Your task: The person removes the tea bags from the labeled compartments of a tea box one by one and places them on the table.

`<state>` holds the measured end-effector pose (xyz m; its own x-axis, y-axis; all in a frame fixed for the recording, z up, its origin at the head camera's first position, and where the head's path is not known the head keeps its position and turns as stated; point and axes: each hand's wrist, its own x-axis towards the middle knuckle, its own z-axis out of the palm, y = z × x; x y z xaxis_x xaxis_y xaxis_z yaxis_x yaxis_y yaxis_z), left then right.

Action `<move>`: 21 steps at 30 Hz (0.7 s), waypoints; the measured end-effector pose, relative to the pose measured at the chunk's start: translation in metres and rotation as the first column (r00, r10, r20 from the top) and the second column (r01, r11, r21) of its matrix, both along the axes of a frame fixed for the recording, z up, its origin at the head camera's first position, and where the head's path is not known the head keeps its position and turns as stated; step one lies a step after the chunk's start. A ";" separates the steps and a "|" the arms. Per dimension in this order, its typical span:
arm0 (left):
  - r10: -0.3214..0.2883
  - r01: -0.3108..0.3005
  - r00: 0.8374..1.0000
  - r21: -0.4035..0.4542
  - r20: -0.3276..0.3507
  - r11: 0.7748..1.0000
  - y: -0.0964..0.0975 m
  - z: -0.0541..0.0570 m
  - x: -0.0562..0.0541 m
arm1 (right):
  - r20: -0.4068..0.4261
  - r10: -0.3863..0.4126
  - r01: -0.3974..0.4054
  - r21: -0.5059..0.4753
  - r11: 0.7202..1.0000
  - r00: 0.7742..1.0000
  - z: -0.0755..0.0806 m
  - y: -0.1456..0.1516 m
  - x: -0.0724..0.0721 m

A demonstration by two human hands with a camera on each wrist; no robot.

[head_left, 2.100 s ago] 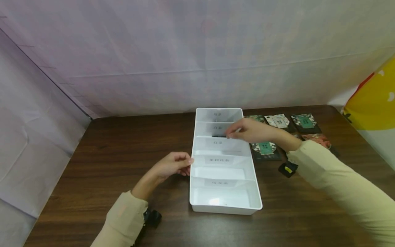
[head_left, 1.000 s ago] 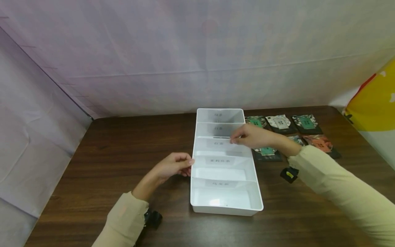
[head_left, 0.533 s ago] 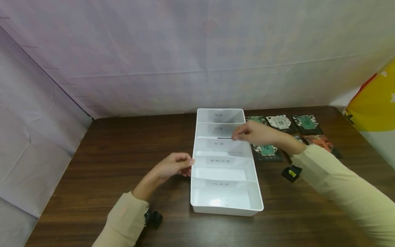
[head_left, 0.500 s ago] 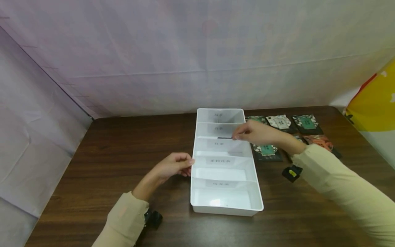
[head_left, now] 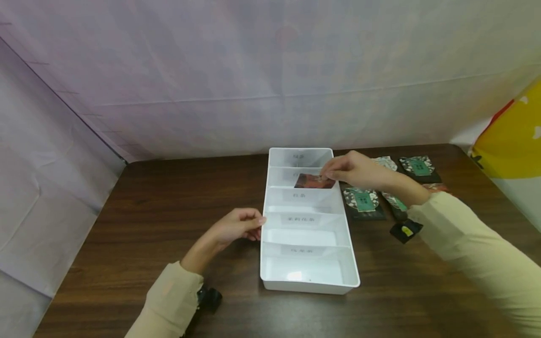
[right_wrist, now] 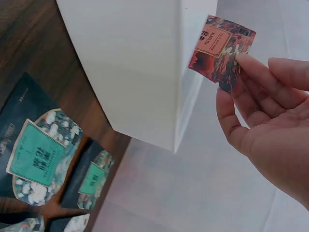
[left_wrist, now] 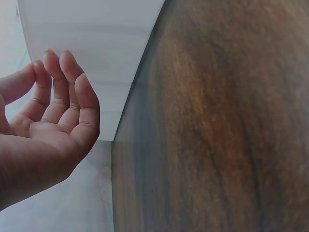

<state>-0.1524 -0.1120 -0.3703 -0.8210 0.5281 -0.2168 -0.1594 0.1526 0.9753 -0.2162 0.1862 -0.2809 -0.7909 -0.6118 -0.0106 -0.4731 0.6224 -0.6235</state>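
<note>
My right hand (head_left: 359,171) pinches a red tea sachet (head_left: 312,181) by one corner. In the right wrist view, "BLACK TEA" is printed on the sachet (right_wrist: 222,46). It hangs over the white divided tray (head_left: 310,287), by the divider between the second and third compartments from the back. With thumb and forefinger, my left hand (head_left: 236,226) grips the tray's left rim. In the left wrist view that hand (left_wrist: 53,111) has its other fingers curled outside the tray wall (left_wrist: 91,43). Labels stick to the compartment walls; the two deepest compartments' floors are hidden.
Several tea sachets lie right of the tray, among them a green-labelled one (head_left: 365,203) near the tray and another (head_left: 420,168) at the back. My right forearm partly hides others. A fabric backdrop (head_left: 203,94) stands behind the brown table (head_left: 177,188).
The sachet, earlier seen edge-on as a thin dark line, is now tilted so its red face shows. My right hand has risen slightly. My left hand stays at the rim.
</note>
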 end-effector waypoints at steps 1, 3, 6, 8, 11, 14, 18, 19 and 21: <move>0.000 0.000 1.000 0.001 0.002 1.000 0.000 0.000 0.000 | 0.006 -0.011 0.011 0.005 1.000 1.000 0.003 0.001 0.001; 0.001 -0.001 1.000 0.000 -0.001 1.000 0.000 0.000 0.000 | 0.015 -0.023 0.023 0.000 1.000 1.000 0.009 0.002 0.002; 0.003 -0.003 1.000 -0.005 0.001 1.000 0.000 0.001 0.000 | 0.012 -0.026 0.026 -0.030 0.999 1.000 0.020 0.005 0.004; 0.007 -0.007 1.000 -0.009 0.004 1.000 0.000 0.001 0.001 | -0.001 -0.032 0.032 -0.050 0.998 0.999 0.027 0.008 0.005; 0.010 -0.010 1.000 -0.012 0.005 1.000 0.000 0.001 0.001 | -0.032 -0.048 0.046 -0.058 0.997 0.998 0.036 0.012 0.006; 0.011 -0.010 1.000 -0.017 0.003 1.000 0.000 0.002 0.001 | -0.050 -0.076 0.074 -0.051 0.996 0.996 0.045 0.017 0.008; 0.007 -0.007 1.000 -0.016 -0.002 1.000 0.000 0.003 0.001 | -0.063 -0.128 0.125 -0.050 0.991 0.990 0.057 0.024 0.012; 0.006 -0.006 1.000 -0.015 -0.004 1.000 0.000 0.003 0.001 | -0.068 -0.141 0.138 -0.045 0.989 0.988 0.059 0.026 0.013; 0.007 -0.007 1.000 -0.013 -0.001 1.000 0.000 0.002 0.001 | -0.090 -0.151 0.147 -0.045 0.988 0.985 0.062 0.031 0.014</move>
<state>-0.1515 -0.1123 -0.3681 -0.8250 0.5196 -0.2224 -0.1593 0.1638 0.9735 -0.2025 0.2172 -0.2189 -0.8698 -0.4856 0.0879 -0.4335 0.6667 -0.6062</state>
